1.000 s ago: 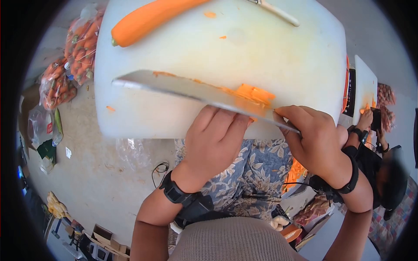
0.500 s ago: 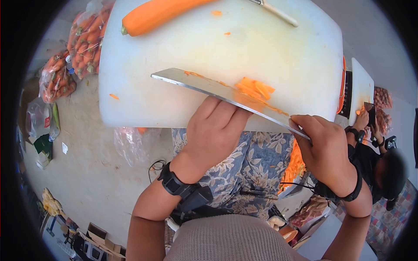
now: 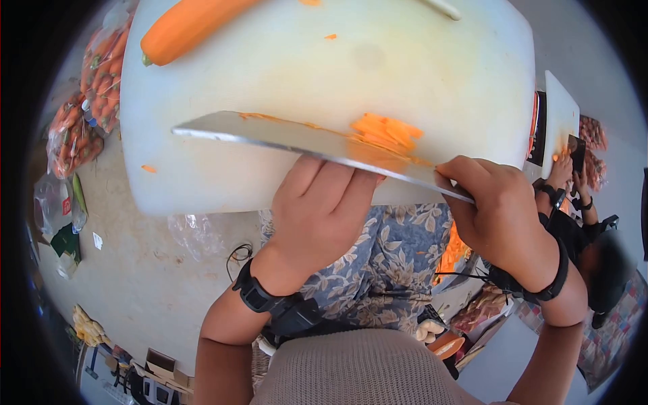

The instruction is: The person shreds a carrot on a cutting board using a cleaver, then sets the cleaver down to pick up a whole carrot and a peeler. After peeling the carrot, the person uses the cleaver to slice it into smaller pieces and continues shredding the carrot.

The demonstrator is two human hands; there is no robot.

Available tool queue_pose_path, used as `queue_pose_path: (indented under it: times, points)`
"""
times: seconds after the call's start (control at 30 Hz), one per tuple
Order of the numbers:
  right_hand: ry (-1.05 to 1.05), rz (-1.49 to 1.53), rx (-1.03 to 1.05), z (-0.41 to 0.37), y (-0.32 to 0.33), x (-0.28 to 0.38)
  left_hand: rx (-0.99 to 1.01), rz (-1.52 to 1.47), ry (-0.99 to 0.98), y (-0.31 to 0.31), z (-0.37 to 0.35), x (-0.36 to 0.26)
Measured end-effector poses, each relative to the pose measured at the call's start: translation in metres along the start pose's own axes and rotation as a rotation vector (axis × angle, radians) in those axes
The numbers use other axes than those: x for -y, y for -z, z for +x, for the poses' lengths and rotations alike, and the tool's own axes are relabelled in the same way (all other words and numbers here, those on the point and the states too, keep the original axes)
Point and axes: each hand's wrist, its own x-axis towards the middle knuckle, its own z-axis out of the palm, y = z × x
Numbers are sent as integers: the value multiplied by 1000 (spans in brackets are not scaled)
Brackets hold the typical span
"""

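My right hand [image 3: 496, 212] is closed around the handle end of a wide-bladed kitchen knife [image 3: 283, 140], which lies slantwise over the white cutting board [image 3: 432, 74]. Orange bits cling along the blade. Close by the near side of the blade, my left hand [image 3: 324, 209] has its fingers curled together; the blade covers their tips and whatever they hold. A small pile of cut carrot strips [image 3: 388, 131] sits just beyond the blade. Toward the board's far left lies a large peeled carrot [image 3: 189, 30]. A pale handle [image 3: 442, 8] shows at the far edge.
Bags of carrots [image 3: 71, 138] stand on the floor to the left. Below the board at right is a heap of carrot pieces [image 3: 453, 253]. A co-worker [image 3: 601, 263] handles a dark blade at another white board [image 3: 559, 121] on the right.
The view has shifted, and the whole carrot sits further left in it. The knife lies at a flatter slant, its tip further left. Both hands keep their hold beside and on the knife.
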Motion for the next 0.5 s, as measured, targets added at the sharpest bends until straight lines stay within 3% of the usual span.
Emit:
queue_pose_path:
  times: [0.27, 0.5]
  points:
    - [-12, 136, -105, -2, -11, -3, -117, 49, -47, -5, 0, 3]
    - [-41, 82, -117, -12, 7, 8, -130, 5, -22, -1, -1, 2]
